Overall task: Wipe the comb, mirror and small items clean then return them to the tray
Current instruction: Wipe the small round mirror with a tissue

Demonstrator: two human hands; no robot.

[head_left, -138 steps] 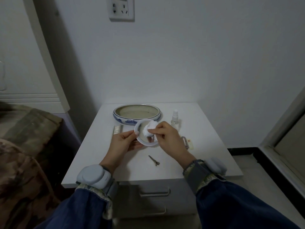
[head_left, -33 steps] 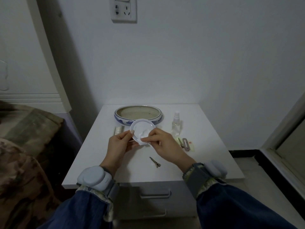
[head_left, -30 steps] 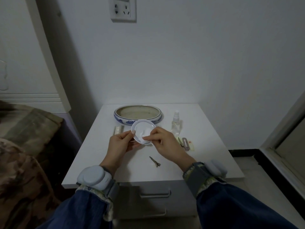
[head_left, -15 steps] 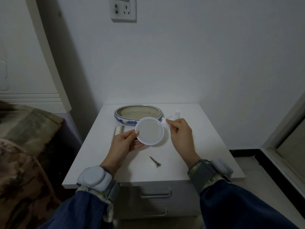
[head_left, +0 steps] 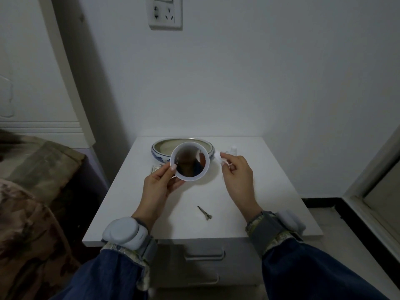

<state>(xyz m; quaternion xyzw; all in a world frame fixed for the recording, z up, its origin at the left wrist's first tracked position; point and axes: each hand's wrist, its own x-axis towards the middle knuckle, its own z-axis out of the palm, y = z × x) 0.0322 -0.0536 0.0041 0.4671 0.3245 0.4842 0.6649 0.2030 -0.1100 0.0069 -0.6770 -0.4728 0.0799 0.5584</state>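
At the near edge of a white bedside table, our two forearms in blue denim sleeves reach forward, each wrist wrapped in a grey band carrying a pale rounded device. A small metal hair clip lies flat on the tabletop between our wrists, touched by neither hand.

Farther in, our left hand holds the round white-rimmed mirror up off the table, thumb on its near left rim and fingers curled behind it, the dark glass tilted back toward us. Our right hand, well clear of the mirror on its right, pinches a small white wad of tissue between thumb and fingertips.

Just beside the left hand, a sliver of the comb shows on the tabletop, most of it hidden behind our thumb. Behind the right hand, only the cap and shoulder of a small clear spray bottle are visible.

Beyond the mirror, near the back of the table, sits the tray, a shallow oval blue-and-white ceramic dish; the mirror hides much of it, so we cannot tell what it holds. A wall socket is mounted high on the white wall behind, and a camouflage-patterned cover lies to our left.
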